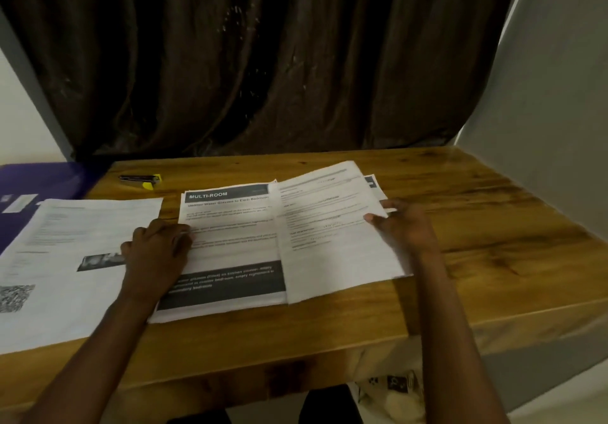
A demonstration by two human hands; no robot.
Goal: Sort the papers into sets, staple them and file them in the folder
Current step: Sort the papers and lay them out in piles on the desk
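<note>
The middle sheet (230, 226) is headed "MULTI-ROOM"; other print is too blurred

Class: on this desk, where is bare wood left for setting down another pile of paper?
Bare wood lies right of the right hand to the desk's edge, and behind the papers beside the stapler. The left is crowded: sheet, folder, left hand.

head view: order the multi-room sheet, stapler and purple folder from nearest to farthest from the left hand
1. Multi-room sheet: under the left hand, whose fingers rest on its left edge.
2. Stapler: beyond the hand, toward the table's far edge.
3. Purple folder: farthest, at the table's far left corner.
</note>
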